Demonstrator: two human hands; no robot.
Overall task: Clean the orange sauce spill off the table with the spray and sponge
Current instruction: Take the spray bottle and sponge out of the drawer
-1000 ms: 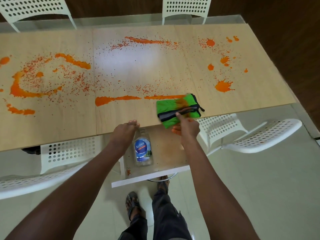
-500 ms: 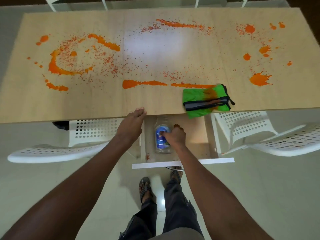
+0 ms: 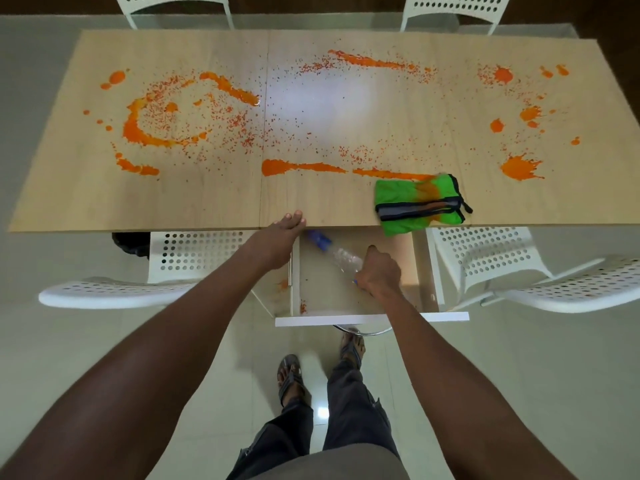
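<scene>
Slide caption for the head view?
Right hand grips spray bottle in drawer; left hand rests on sauce-splattered table's edge.

a single head-worn wide-angle camera looks steeply down and forward from standing height. the whole counter spreads across the upper half, the open drawer sits mid-frame, both forearms reach in from below, and the person's sandalled feet show at bottom centre.

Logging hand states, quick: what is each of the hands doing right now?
Left hand: open, fingers resting on the table edge.
Right hand: gripping the spray bottle in the drawer.
</scene>
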